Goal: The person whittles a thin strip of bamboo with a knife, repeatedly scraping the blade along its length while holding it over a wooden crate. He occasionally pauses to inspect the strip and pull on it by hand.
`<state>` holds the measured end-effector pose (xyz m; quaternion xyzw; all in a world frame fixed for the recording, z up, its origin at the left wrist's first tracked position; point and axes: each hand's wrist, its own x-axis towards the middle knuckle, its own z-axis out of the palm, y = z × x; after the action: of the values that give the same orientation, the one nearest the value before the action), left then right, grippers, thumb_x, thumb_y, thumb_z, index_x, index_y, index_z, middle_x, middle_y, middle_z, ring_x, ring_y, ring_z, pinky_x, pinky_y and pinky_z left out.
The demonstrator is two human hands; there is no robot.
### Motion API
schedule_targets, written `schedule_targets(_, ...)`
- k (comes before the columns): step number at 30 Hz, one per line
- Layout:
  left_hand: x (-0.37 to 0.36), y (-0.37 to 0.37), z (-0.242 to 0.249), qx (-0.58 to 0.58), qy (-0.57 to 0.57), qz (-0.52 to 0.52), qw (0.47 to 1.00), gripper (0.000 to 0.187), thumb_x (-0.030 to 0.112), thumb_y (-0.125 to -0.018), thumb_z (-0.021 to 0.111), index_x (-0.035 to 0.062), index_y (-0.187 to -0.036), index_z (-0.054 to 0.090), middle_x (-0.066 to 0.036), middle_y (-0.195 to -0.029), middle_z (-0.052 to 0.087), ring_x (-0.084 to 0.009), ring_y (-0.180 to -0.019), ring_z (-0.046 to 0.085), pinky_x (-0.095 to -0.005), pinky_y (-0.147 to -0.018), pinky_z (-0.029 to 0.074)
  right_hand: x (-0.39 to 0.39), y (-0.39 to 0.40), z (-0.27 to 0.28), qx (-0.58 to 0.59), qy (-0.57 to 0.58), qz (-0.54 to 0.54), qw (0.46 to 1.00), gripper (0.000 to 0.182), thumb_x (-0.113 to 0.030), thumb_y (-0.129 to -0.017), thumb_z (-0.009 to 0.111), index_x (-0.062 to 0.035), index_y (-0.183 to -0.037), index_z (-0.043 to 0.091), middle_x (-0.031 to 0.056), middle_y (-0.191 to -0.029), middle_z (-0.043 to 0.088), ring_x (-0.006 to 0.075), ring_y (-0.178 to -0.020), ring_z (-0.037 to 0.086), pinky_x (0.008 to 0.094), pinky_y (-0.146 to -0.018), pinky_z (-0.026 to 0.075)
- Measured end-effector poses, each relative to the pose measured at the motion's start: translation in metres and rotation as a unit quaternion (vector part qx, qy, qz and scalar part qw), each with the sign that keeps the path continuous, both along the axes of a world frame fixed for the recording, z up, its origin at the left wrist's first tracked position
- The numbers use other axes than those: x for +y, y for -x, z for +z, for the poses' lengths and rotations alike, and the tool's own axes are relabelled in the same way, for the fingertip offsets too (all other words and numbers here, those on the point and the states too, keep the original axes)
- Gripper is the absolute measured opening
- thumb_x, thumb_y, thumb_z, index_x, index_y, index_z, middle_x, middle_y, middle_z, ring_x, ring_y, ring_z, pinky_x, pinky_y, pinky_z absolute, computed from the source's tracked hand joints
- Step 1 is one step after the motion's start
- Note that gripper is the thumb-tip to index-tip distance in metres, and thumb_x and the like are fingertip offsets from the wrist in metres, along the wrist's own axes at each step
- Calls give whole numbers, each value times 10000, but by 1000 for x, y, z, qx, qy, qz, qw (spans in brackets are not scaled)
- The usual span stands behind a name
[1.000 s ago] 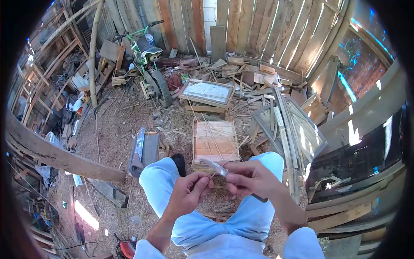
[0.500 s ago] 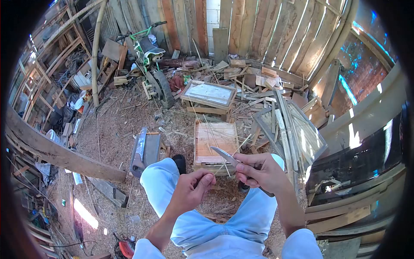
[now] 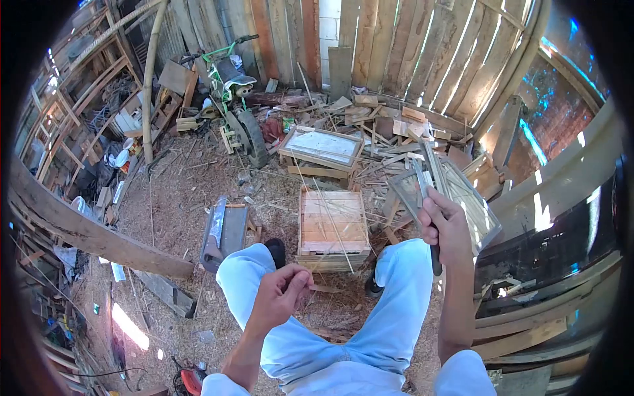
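Note:
My right hand [image 3: 444,228] is raised over my right thigh, its fingers wrapped around the dark handle of a knife [image 3: 421,179]. The narrow blade points up and away from me. My left hand [image 3: 284,295] is closed in a pinch between my knees, below the wooden box [image 3: 333,254]. Whatever lies between its thumb and finger is too small to make out. Long thin sticks [image 3: 323,210] lie slantwise across the pale slatted top of the box.
A handsaw [image 3: 215,231] rests on a dark board-topped stool [image 3: 232,232] at left. Farther off are a framed panel [image 3: 321,144], a green motorbike [image 3: 241,122] and heaped wood scraps [image 3: 389,135]. A mesh frame [image 3: 479,208] leans at right. Wood shavings cover the floor.
My right hand has swung up and to the right with the knife, away from my left hand. The left hand has moved slightly left and down, still pinched.

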<state>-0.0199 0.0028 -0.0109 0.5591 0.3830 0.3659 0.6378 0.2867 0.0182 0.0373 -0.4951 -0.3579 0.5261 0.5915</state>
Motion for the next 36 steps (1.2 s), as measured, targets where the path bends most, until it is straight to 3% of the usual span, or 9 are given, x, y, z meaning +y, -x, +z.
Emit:
schedule_targets(3, 6, -11, 4, 19, 16, 58, 998, 175, 138, -949, 519, 8, -863, 600, 49, -620, 494, -18, -522, 398, -197, -447, 299, -13, 25, 4, -15, -3, 25, 1000, 350, -91, -938, 506, -19, -1281, 496, 9, -661, 544, 41, -466, 414, 168, -399, 306)
schedule_targets(7, 8, -25, 9, 87, -102, 71, 988, 147, 123, -928, 550, 0, -873, 609, 35, -614, 511, -25, -507, 410, -212, -439, 305, -29, 59, -4, -49, -6, 91, 995, 373, -91, -941, 501, -20, -1307, 475, 6, -667, 550, 33, -488, 418, 171, -420, 324)
schedule_targets(9, 7, -30, 18, 117, -145, 76, 980, 130, 113, -916, 566, -4, -882, 610, 17, -614, 538, -31, -511, 432, -218, -441, 319, -34, 71, -10, -35, 7, 213, 976, 408, -92, -946, 497, -47, -1348, 442, 2, -673, 556, 23, -517, 423, 175, -449, 342)
schedule_targets(14, -3, -36, 39, 206, -295, 105, 927, 77, 50, -865, 607, 1, -924, 602, -131, -703, 620, -161, -528, 571, -284, -476, 422, -35, 77, -4, -59, 31, 284, 957, 410, -87, -949, 494, -85, -1357, 446, -10, -673, 555, 17, -533, 416, 175, -461, 333)
schedule_targets(23, -6, -33, 44, 188, -272, 81, 940, 79, 71, -880, 600, 2, -918, 608, -125, -668, 613, -169, -513, 583, -282, -464, 421, -33, 55, 9, -58, 54, 193, 978, 386, -119, -947, 519, -85, -1330, 481, -28, -659, 512, 14, -515, 389, 169, -438, 304)
schedule_targets(25, -7, -31, 40, 177, -251, 74, 949, 82, 76, -884, 599, 1, -916, 611, -119, -656, 609, -153, -505, 569, -278, -460, 414, -27, 42, 7, 5, -14, 131, 991, 377, -126, -946, 522, -79, -1319, 493, -32, -662, 510, 17, -526, 397, 168, -443, 308)
schedule_targets(28, -6, -33, 41, 163, -234, 75, 956, 90, 83, -888, 598, 0, -915, 616, -108, -643, 603, -127, -493, 538, -271, -456, 403, -38, 60, 14, -63, 41, 235, 969, 380, -131, -946, 523, -78, -1322, 490, -39, -657, 499, 20, -538, 407, 170, -447, 311)
schedule_targets(31, -5, -36, 40, 158, -240, 69, 955, 99, 89, -890, 596, -3, -921, 617, -103, -642, 601, -115, -492, 515, -265, -458, 400, -40, 74, 4, -22, 49, 297, 953, 388, -129, -947, 521, -82, -1330, 482, -43, -651, 490, 21, -541, 409, 173, -451, 311)
schedule_targets(36, -5, -35, 41, 164, -245, 60, 954, 111, 98, -893, 593, -3, -932, 618, -105, -643, 606, -121, -510, 540, -263, -469, 414, -39, 67, 9, -70, 48, 287, 954, 377, -126, -948, 518, -80, -1322, 492, -48, -645, 489, 23, -544, 409, 179, -453, 310)
